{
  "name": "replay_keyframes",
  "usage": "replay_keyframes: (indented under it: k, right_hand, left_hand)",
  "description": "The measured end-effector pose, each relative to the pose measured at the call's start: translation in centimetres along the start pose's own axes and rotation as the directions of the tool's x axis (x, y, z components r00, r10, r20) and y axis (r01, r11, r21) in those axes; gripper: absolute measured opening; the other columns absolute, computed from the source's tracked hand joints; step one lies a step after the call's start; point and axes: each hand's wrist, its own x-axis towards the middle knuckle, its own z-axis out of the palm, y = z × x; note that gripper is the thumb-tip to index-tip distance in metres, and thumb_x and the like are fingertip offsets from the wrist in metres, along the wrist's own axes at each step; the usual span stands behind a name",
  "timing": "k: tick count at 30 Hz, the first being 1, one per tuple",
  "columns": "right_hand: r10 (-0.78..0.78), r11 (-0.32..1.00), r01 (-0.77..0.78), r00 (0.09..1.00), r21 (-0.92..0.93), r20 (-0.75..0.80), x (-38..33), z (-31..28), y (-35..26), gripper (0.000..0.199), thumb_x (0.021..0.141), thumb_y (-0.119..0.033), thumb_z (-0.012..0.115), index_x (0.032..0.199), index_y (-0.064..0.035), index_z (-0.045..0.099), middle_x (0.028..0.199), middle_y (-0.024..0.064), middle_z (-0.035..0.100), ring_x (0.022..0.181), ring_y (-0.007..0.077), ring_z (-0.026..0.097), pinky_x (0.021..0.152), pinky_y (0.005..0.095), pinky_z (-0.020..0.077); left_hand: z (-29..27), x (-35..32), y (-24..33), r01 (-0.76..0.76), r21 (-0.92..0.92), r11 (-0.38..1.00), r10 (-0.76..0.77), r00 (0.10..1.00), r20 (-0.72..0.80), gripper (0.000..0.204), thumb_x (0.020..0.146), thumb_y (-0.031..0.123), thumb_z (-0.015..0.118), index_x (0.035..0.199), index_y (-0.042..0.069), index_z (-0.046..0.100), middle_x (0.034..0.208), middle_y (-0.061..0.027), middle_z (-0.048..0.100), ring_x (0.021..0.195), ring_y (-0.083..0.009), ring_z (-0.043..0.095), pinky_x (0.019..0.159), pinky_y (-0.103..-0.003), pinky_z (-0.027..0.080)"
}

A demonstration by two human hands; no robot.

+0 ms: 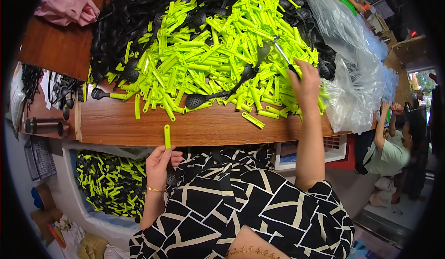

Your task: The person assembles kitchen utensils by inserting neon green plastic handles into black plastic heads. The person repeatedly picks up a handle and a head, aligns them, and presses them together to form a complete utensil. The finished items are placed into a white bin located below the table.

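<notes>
Head view shows the left hand pinching a lime-green handle upright at the near edge of the wooden table, while the right hand grips a metal-shafted tool over the table's heap of green handles.

Probably a small assembly workshop: a wooden workbench heaped with lime-green handles and black slotted spoons.

Her left hand is raised just below the table edge, fingers pinched closed. Her right arm stretches far over that edge, right hand curled in a grip.
</notes>
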Motion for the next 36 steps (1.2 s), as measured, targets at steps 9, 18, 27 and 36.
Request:
replay_keyframes:
  k: [9, 18, 27, 36]
  right_hand:
    - [0.102, 0.986, -0.105, 0.994, 0.13, 0.026, -0.6, 0.6, 5.2, 0.022, 0.092, -0.013, 0.07, 0.108, 0.0005, 0.064, 0.097, 0.0181, 0.069, 0.089, 0.0323, 0.067, 0.082, 0.0395, 0.0516]
    - [0.281, 0.336, -0.342, 0.926, 0.877, 0.254, -3.4, -2.1, -8.2, 0.04, 0.101, -0.005, 0.058, 0.141, -0.0057, 0.052, 0.105, 0.0049, 0.064, 0.07, 0.0029, 0.05, 0.054, 0.0176, 0.0374]
    - [-0.62, 0.574, 0.139, 0.718, 0.807, 0.317, -5.5, -1.0, -22.0, 0.044, 0.078, 0.01, 0.072, 0.118, -0.0064, 0.071, 0.103, 0.013, 0.07, 0.091, 0.0291, 0.07, 0.077, 0.035, 0.0563]
    - [-0.586, 0.509, 0.115, 0.772, 0.853, 0.246, -4.5, 0.4, -23.5, 0.039, 0.088, -0.002, 0.068, 0.126, -0.0141, 0.068, 0.098, 0.0106, 0.067, 0.087, 0.0311, 0.068, 0.073, 0.0395, 0.0563]
  left_hand:
    - [0.3, -0.3, -0.7, 0.066, -0.087, 0.994, -0.08, 0.983, -0.167, 0.031, 0.107, 0.026, 0.054, 0.113, -0.004, 0.06, 0.094, -0.0176, 0.074, 0.07, -0.0175, 0.07, 0.063, -0.028, 0.056]
    - [-0.8, 0.0, -1.7, 0.02, -0.166, 0.986, -0.042, 0.991, -0.13, 0.04, 0.108, 0.035, 0.049, 0.092, 0.0, 0.061, 0.064, -0.0008, 0.053, 0.058, -0.0113, 0.052, 0.058, -0.025, 0.045]
    - [-4.3, 0.1, -0.5, 0.139, -0.286, 0.948, -0.111, 0.988, 0.112, 0.028, 0.107, 0.024, 0.051, 0.095, 0.0, 0.059, 0.067, 0.0005, 0.05, 0.063, -0.0103, 0.048, 0.061, -0.026, 0.044]
    - [-5.1, 0.5, -0.7, 0.109, -0.157, 0.982, -0.09, 0.988, 0.122, 0.031, 0.108, 0.025, 0.05, 0.096, 0.0, 0.061, 0.065, 0.0002, 0.053, 0.058, -0.0102, 0.05, 0.059, -0.025, 0.045]
